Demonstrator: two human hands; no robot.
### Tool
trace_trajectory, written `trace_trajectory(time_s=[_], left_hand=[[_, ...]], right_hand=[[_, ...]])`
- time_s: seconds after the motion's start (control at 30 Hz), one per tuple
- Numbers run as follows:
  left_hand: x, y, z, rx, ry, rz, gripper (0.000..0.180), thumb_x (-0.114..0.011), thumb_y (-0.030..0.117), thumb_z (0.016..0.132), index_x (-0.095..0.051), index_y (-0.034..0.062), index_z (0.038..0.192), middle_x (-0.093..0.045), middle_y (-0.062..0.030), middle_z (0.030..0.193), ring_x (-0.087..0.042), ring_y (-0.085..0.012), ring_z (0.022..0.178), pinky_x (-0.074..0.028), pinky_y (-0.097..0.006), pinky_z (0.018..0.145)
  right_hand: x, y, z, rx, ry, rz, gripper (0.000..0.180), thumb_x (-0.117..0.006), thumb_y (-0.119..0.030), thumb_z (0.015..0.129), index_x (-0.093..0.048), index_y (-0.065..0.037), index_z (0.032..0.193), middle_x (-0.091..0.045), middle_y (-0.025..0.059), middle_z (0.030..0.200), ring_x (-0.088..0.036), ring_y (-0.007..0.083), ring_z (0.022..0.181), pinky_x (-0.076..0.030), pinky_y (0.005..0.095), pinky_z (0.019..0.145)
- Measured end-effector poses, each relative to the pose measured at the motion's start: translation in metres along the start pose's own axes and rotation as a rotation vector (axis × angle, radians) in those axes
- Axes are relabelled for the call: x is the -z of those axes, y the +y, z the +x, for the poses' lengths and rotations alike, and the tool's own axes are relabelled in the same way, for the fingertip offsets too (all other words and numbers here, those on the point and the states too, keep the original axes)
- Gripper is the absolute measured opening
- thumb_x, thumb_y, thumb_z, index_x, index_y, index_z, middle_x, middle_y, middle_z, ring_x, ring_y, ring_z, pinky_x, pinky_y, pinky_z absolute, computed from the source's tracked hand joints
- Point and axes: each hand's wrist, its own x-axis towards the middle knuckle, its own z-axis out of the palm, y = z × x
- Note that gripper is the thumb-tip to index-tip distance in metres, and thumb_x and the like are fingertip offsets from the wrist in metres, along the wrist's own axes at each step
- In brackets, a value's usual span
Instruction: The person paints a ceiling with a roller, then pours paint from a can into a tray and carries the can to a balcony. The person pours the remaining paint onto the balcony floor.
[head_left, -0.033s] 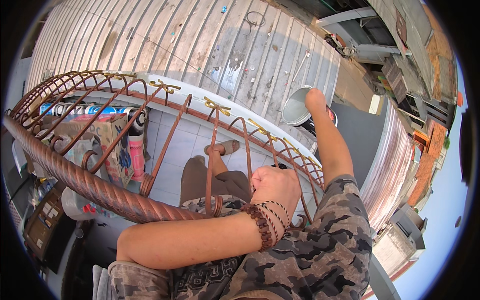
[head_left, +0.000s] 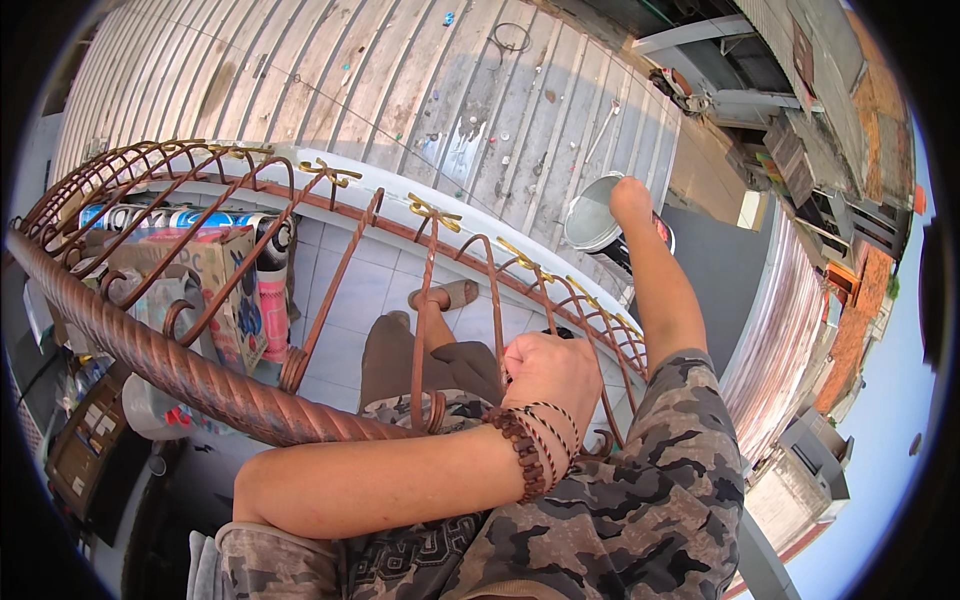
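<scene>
My right arm reaches out past the railing, and my right hand (head_left: 630, 203) is closed on the rim of a paint bucket (head_left: 593, 222). The bucket is tilted, pale grey inside and dark outside, and hangs beyond the railing's far side. My left hand (head_left: 552, 375), with braided bracelets at the wrist, is a fist beside the bars of the brown wrought-iron railing (head_left: 428, 330). Its fingers are turned away, hiding what they grip. A small dark thing (head_left: 565, 332) shows just past the knuckles; its kind is unclear. Yellowish-gold paint covers the bow-shaped ornaments (head_left: 434, 212) along the railing.
A thick twisted handrail (head_left: 240, 405) runs along the near left. Behind the bars stand a cardboard box (head_left: 225, 300), a pink can (head_left: 272, 315) and several spray cans. My sandalled foot (head_left: 455, 296) is on white tiles (head_left: 350, 270). A corrugated roof (head_left: 400, 80) lies below, beyond the railing.
</scene>
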Motion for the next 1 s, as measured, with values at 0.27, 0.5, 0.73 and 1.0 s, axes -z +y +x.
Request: trace_trajectory(time_s=[0.27,0.5,0.73,1.0], left_hand=[[0.001,-0.006,0.002,0.044,0.031,0.003,0.028,-0.066,0.017,0.072,-0.059,0.0003,0.094,-0.056,-0.0058,0.072,-0.055,-0.0207,0.060,-0.031,-0.036,0.043],[-0.005,-0.001,0.001,0.110,0.123,0.005,0.025,-0.065,0.019,0.070,-0.058,0.0040,0.089,-0.059,-0.0053,0.066,-0.060,-0.0224,0.059,-0.036,-0.037,0.047],[-0.005,-0.002,0.004,0.035,0.047,-0.048,0.020,-0.066,0.016,0.070,-0.058,0.0068,0.086,-0.056,-0.0009,0.066,-0.060,-0.0215,0.059,-0.036,-0.037,0.049],[-0.005,0.000,0.002,0.074,0.073,0.033,0.022,-0.068,0.019,0.069,-0.059,0.0074,0.085,-0.059,-0.0035,0.066,-0.060,-0.0209,0.060,-0.036,-0.037,0.050]], right_hand=[[0.003,-0.016,0.012,-0.065,-0.018,-0.016,0.033,-0.043,-0.017,0.089,-0.069,0.001,0.096,-0.067,0.0227,0.099,-0.065,0.0372,0.094,-0.052,0.0453,0.084],[0.002,-0.002,0.015,-0.094,0.000,0.028,0.032,-0.045,-0.015,0.087,-0.063,0.001,0.107,-0.067,0.0232,0.095,-0.065,0.0402,0.092,-0.052,0.0467,0.082],[0.022,0.033,-0.019,-0.079,0.266,0.305,0.050,-0.054,-0.006,0.078,-0.046,0.002,0.127,-0.064,0.0287,0.084,-0.063,0.0442,0.082,-0.049,0.0498,0.076],[0.057,0.022,-0.013,0.064,0.449,0.438,0.051,-0.055,-0.008,0.078,-0.049,-0.002,0.128,-0.062,0.0286,0.080,-0.062,0.0439,0.077,-0.048,0.0504,0.071]])
